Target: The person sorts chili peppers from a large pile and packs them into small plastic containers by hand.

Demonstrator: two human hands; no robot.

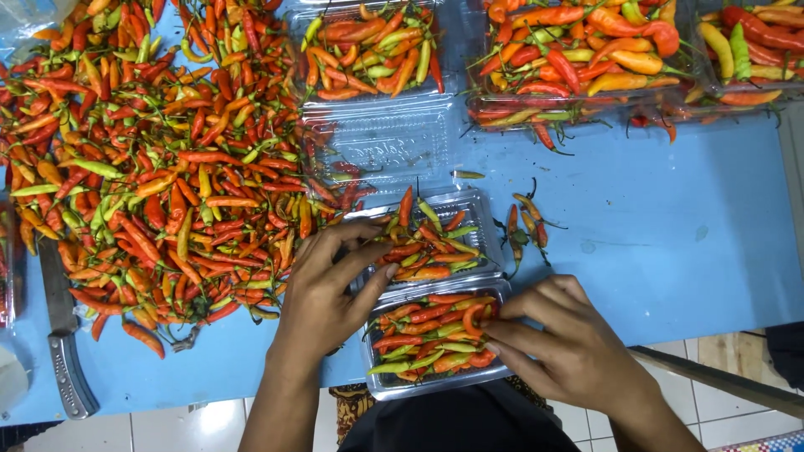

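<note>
Chilli heap (pixel 159 159) left; bare tabletop (pixel 670 226) right

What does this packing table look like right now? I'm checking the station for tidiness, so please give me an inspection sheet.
Surface: blue table, mostly covered on its left half.
Job's things: open clear clamshell box at the near edge, both halves filled with red, orange and green chillies.
Clutter: big loose chilli pile; a few stray chillies; filled clear boxes along the far edge; knife at the left edge.
Grippers: left hand rests fingers on the box's far half; right hand pinches a curled chilli in the near half.
Cables: nothing seen.
Surroundings: white tiled floor below the table.
</note>
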